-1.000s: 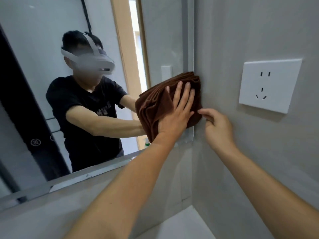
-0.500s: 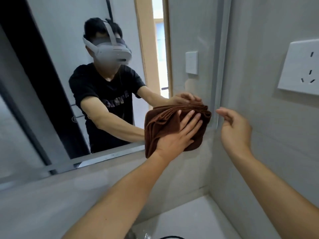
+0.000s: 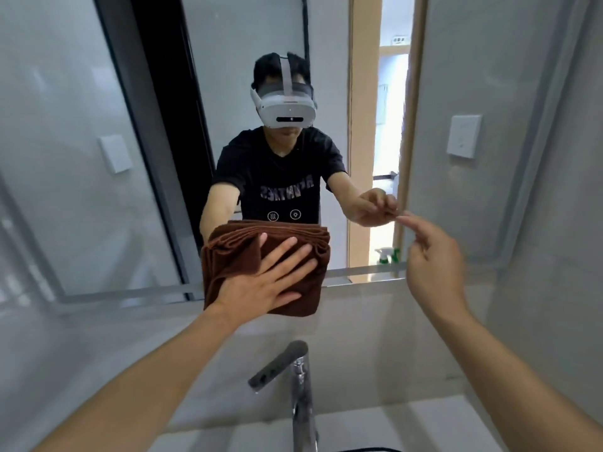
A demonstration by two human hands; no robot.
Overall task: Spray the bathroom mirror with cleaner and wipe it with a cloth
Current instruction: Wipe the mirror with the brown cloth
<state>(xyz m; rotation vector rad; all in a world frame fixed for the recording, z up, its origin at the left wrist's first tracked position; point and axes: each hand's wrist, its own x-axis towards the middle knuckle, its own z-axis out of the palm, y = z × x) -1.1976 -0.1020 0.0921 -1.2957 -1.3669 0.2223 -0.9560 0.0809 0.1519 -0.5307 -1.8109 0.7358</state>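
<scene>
The big hard mirror [image 3: 228, 60] takes firm pressure, while the soft, light, folded brown cloth [image 3: 235, 256] sits at its lower edge, best pressed flat as the spread-fingered left hand [image 3: 261, 285] does, the right hand [image 3: 434, 265] loosely curled, holding nothing.

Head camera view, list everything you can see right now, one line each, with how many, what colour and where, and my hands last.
Mirror: one, on the wall ahead.
Cloth: one, brown, folded, over the mirror's lower edge.
Tap: one, chrome, bottom centre, below the cloth.
Basin: one, white, bottom of view.
Spray bottle: one, green and white, seen only as a reflection low in the mirror.
Left hand: fingers flat, pressing the cloth.
Right hand: holds nothing, fingers loosely curled near the mirror.
</scene>
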